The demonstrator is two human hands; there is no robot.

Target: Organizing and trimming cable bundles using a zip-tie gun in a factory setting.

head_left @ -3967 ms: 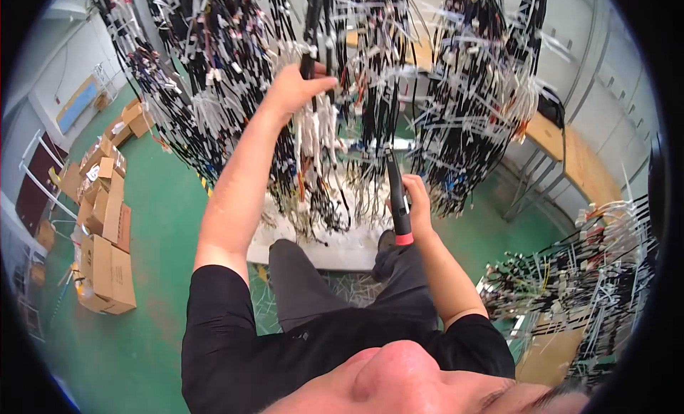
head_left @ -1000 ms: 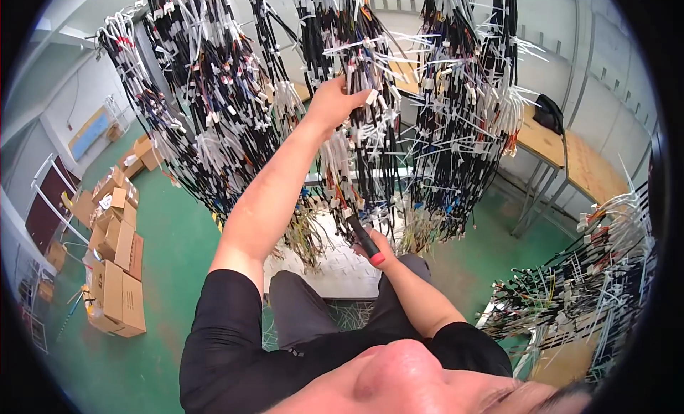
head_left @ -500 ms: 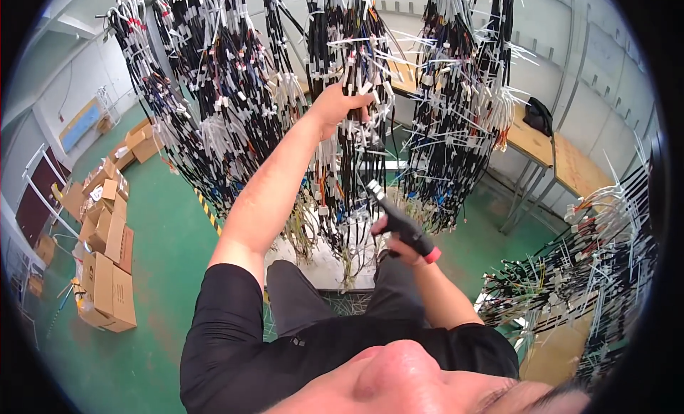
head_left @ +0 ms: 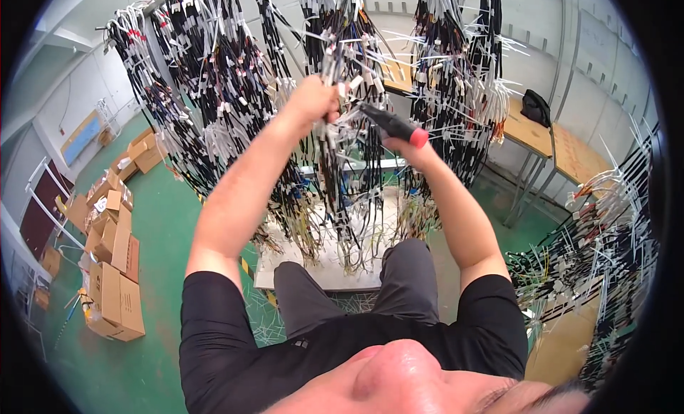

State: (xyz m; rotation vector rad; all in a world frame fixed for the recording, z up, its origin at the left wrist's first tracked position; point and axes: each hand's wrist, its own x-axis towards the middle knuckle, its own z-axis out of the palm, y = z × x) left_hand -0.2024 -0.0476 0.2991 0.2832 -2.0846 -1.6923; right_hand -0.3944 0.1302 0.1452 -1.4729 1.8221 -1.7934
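In front of me hang thick bunches of black wire harnesses with white connectors and white cable ties. My left hand (head_left: 312,102) is closed around a strand of wire harness (head_left: 330,63) in the middle bunch, slightly blurred by motion. My right hand (head_left: 403,149) grips a black cable tie gun (head_left: 388,122) with a red rear end. The gun's nose points left into the wires, close beside my left hand. Whether it touches a tie there I cannot make out. Most of my right fingers are hidden behind the gun.
A pale platform (head_left: 274,277) lies under the harness ends, with cut tie scraps on the floor before it. Cardboard boxes (head_left: 117,300) line the left side. Wooden tables (head_left: 524,140) stand at the back right, one with a black bag (head_left: 536,109). More harnesses (head_left: 570,264) hang at right.
My right hand has raised the cable tie gun from low near my knees up to the wires. My left hand has moved slightly left and closed on the harness strand, pulling it leftward.
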